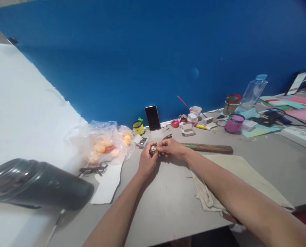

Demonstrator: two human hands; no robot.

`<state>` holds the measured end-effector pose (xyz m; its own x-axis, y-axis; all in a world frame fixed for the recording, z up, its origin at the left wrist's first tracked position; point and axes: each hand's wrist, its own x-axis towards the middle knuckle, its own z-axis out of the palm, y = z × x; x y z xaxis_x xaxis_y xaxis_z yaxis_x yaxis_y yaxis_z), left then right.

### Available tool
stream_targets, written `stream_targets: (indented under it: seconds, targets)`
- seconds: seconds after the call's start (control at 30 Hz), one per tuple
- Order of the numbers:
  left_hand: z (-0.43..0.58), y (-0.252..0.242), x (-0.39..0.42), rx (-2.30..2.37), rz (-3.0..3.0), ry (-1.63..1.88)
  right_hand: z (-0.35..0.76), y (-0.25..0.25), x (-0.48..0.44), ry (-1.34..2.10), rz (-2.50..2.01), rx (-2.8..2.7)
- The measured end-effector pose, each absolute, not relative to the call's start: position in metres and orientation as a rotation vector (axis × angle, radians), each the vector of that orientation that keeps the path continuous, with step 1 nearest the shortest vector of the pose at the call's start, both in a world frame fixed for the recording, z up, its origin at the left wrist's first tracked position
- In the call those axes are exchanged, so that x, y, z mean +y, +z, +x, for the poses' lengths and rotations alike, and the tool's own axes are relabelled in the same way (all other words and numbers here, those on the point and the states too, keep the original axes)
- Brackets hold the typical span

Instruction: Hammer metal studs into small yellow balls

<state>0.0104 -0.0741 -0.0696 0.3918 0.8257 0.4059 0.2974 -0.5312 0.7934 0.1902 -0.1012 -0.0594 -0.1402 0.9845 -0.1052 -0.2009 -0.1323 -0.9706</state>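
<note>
My left hand is closed round a small gold, patterned ball held just above the grey table. My right hand meets it from the right, its fingertips pinched against the ball. What the pinch holds, if anything, is too small to make out. A small tray of metal beads lies just beyond the hands, and a dark tool tip shows behind my right hand.
A wooden stick and a cream cloth lie to the right. A plastic bag of orange and yellow pieces, glasses and a black cylinder sit left. A phone, cups, boxes and a bottle line the blue wall.
</note>
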Motion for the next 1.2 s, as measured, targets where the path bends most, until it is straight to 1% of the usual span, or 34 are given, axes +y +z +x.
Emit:
stream_targets:
  seconds: [0.47, 0.8, 1.2]
  targets:
    - [0.0103, -0.0735, -0.0737, 0.856, 2.118, 1.071, 0.1971, -0.0612, -0.1010, 1.496, -1.002, -1.168]
    - [0.0106, -0.0722, -0.0745, 0.854, 2.095, 1.040, 0.1978, -0.0628, -0.0981, 1.495, -1.002, -1.199]
    - [0.0121, -0.0734, -0.0733, 0.831, 2.205, 1.050, 0.1990, -0.0575, -0.1015, 1.460, -1.037, -1.287]
